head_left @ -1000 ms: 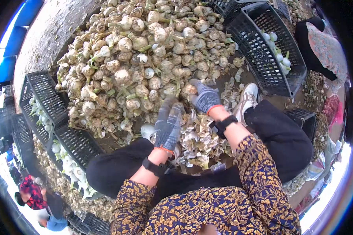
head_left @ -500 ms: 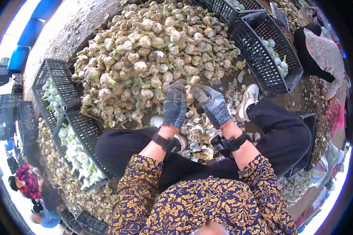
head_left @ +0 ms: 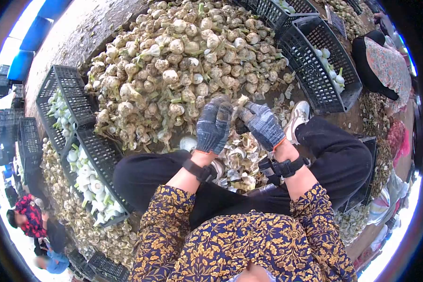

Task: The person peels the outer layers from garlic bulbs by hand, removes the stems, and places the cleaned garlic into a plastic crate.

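Observation:
A garlic bulb (head_left: 241,100), mostly hidden by fingers, is between my two hands over the edge of a heap of unpeeled garlic (head_left: 174,70). My left hand (head_left: 214,123), in a grey knit glove with dirty fingertips, is closed around its left side. From the other side, the gloved fingers of my right hand (head_left: 262,125) are bent against it. Something dark shows under the right palm; I cannot make out what. Loose garlic skins (head_left: 239,160) lie below, between my legs. A white peeled bulb (head_left: 188,143) is by my left wrist.
Black crates with cleaned garlic stand at left (head_left: 98,174) and upper right (head_left: 322,66). Another crate (head_left: 66,103) adjoins the left one. A person in a floral top (head_left: 387,66) sits at right; another in red and black (head_left: 30,216) is far left.
My left hand has turned inward, its fingers curling further over the bulb. My right hand has shifted slightly right and its wrist has swung outward. Less of the bulb shows.

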The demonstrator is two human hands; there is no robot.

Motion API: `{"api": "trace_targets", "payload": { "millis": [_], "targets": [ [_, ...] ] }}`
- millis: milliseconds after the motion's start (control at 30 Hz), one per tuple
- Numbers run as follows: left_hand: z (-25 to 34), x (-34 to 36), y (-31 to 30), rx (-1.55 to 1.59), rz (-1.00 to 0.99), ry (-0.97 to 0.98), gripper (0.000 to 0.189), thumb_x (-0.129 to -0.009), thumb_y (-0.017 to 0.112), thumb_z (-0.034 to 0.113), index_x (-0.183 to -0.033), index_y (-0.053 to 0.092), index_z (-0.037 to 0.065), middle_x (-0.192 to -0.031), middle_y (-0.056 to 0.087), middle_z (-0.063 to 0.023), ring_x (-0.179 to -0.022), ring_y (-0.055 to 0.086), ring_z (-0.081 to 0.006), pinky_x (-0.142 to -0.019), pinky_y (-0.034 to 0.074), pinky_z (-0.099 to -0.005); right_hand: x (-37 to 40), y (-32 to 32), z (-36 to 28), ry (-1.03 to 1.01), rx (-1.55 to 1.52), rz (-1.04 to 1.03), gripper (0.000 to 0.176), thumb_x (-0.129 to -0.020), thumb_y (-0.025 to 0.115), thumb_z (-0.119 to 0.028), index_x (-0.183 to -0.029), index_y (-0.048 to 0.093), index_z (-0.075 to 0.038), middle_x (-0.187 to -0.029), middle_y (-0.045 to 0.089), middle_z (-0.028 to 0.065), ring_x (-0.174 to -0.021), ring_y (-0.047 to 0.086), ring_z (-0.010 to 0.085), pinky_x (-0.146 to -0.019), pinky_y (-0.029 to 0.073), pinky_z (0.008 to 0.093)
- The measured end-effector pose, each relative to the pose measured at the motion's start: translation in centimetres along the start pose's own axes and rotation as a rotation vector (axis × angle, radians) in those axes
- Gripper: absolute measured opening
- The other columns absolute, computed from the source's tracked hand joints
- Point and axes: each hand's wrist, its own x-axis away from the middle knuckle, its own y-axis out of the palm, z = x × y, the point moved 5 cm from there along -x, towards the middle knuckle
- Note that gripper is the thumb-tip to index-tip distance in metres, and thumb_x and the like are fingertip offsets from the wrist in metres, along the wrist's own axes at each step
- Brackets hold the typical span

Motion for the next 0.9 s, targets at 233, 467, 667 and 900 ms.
{"api": "trace_targets", "payload": {
  "millis": [233, 467, 667, 900],
  "targets": [
    [-3.6, 0.2, 1.0, 0.412, -0.109, -0.586, 0.032, -0.089, 0.043, 0.028, -0.102, 0.054, 0.002, -0.099, 0.056, -0.0119, -0.091, 0.055, -0.0223, -0.080, 0.043, -0.0307, 0.5, 0.2, 0.4, 0.268, -0.210, 0.145, 0.020, -0.079, 0.051, -0.016, -0.087, 0.059, 0.000, -0.079, 0.059, 0.0187, -0.073, 0.056, 0.0336, -0.066, 0.045, 0.0387],
    [0.9, 0.6, 1.3, 0.232, -0.092, -0.227, 0.042, -0.085, 0.052, 0.032, -0.115, 0.038, 0.006, -0.098, 0.050, -0.0040, -0.083, 0.048, -0.0099, -0.075, 0.042, -0.0234, 1.1, 1.3, 3.0, 0.691, -0.385, 0.029, 0.025, -0.077, 0.050, -0.018, -0.086, 0.058, 0.004, -0.076, 0.059, 0.0222, -0.073, 0.057, 0.0344, -0.066, 0.045, 0.0362],
    [-2.0, 1.2, 2.2, 0.877, -0.196, -0.926, 0.040, -0.086, 0.051, 0.031, -0.115, 0.045, 0.005, -0.094, 0.054, -0.0027, -0.080, 0.050, -0.0093, -0.070, 0.043, -0.0227, 1.2, 1.1, 3.6, 0.795, -0.566, 0.001, 0.034, -0.078, 0.052, -0.020, -0.100, 0.054, 0.007, -0.090, 0.058, 0.0251, -0.083, 0.058, 0.0321, -0.073, 0.045, 0.0318],
    [-2.3, 1.2, 2.2, 0.861, -0.211, -0.784, 0.039, -0.086, 0.049, 0.034, -0.114, 0.047, 0.006, -0.098, 0.057, -0.0031, -0.080, 0.055, -0.0142, -0.065, 0.046, -0.0244, 2.9, 3.7, 4.7, 0.736, -0.654, -0.050, 0.018, -0.076, 0.048, -0.010, -0.087, 0.058, 0.000, -0.089, 0.057, 0.0222, -0.084, 0.056, 0.0327, -0.074, 0.044, 0.0371]
  ]
}}
